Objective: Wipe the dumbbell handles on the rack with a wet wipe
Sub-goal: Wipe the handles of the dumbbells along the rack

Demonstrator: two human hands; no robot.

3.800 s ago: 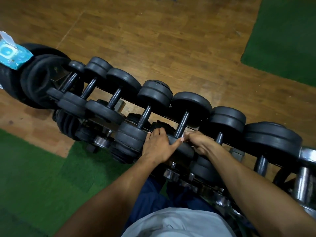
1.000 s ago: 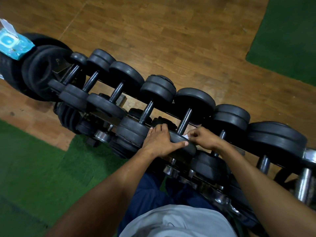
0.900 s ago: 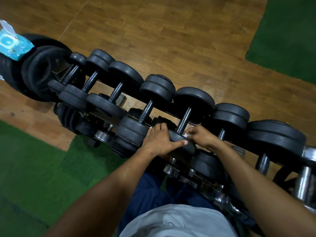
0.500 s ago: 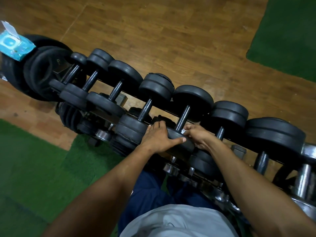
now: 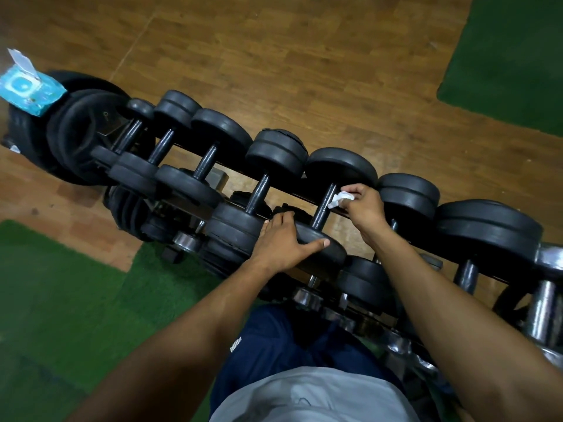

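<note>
A row of black dumbbells lies across the rack (image 5: 195, 210), running from upper left to lower right. My right hand (image 5: 364, 205) pinches a crumpled white wet wipe (image 5: 341, 198) against the far end of one dark handle (image 5: 324, 207), close to that dumbbell's far plate. My left hand (image 5: 281, 242) lies flat on the near plate (image 5: 320, 243) of the same dumbbell, thumb stretched along its rim.
A blue wet-wipe pack (image 5: 29, 89) with its flap up sits on stacked weight plates (image 5: 76, 126) at the far left. Chrome dumbbells (image 5: 542, 303) fill the lower right. Wooden floor lies beyond the rack, with green turf (image 5: 61, 300) near me and at the upper right.
My right hand has slid up the handle from beside the near plate to its far end, and the white wipe now shows. My left hand has stayed on the near plate.
</note>
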